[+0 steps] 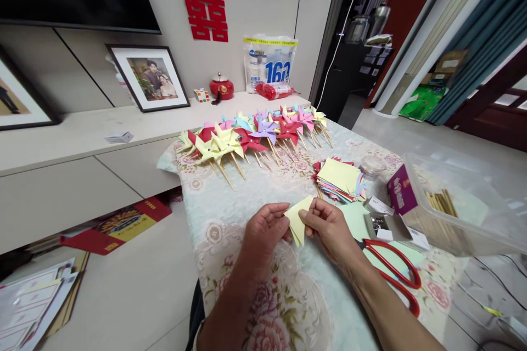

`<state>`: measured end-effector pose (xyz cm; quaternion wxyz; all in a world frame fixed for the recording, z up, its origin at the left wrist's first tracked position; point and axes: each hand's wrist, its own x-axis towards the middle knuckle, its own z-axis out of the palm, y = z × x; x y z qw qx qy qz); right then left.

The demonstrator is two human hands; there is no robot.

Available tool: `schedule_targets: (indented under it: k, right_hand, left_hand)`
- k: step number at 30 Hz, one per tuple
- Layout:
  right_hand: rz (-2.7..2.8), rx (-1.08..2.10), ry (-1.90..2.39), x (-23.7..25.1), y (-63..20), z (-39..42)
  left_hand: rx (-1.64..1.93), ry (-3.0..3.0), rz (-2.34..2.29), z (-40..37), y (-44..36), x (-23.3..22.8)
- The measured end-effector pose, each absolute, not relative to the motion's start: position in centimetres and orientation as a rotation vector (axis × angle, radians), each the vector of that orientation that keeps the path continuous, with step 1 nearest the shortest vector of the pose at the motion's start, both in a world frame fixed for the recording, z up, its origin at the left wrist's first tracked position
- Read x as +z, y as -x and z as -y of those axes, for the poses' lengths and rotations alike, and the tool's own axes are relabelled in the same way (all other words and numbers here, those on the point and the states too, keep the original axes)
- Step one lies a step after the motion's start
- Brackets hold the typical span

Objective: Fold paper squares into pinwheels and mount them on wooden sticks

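A small piece of pale yellow paper (297,220), folded into a pointed shape, is held up over the table between my two hands. My left hand (267,230) pinches its left edge between thumb and fingers. On the other side, my right hand (327,223) grips the paper with the thumb pressed on its face. Just beyond my right hand lies a stack of coloured paper (341,178) with a yellow sheet on top. Red-handled scissors (397,269) rest beside my right forearm, their blades partly hidden, over light green paper (356,223).
Several paper pinwheels on sticks (253,137) lie along the table's far side. At right are a plastic bin (465,230) with wooden sticks, a small box of metal fasteners (389,227) and a round clear container (373,166). A floral cloth (222,205) covers the table.
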<state>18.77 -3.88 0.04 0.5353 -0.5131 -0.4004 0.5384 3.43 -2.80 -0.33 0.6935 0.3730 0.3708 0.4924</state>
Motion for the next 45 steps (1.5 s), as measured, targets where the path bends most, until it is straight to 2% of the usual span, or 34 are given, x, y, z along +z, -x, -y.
schedule_targets:
  k: [7,21,45]
  right_hand:
    - [1.040,1.242,1.254,0.15,-18.68,4.01]
    - [0.843,1.452,1.152,0.46,-17.94,4.13]
    - [0.907,1.371,1.173,-0.17,-18.31,4.15]
  left_hand:
    - [1.085,-0.900,-0.991,2.71,-3.53,-0.59]
    - [1.096,-0.868,-0.997,2.73,-3.63,-0.97]
    - [1.055,-0.823,-0.966,2.87,-3.69,-1.00]
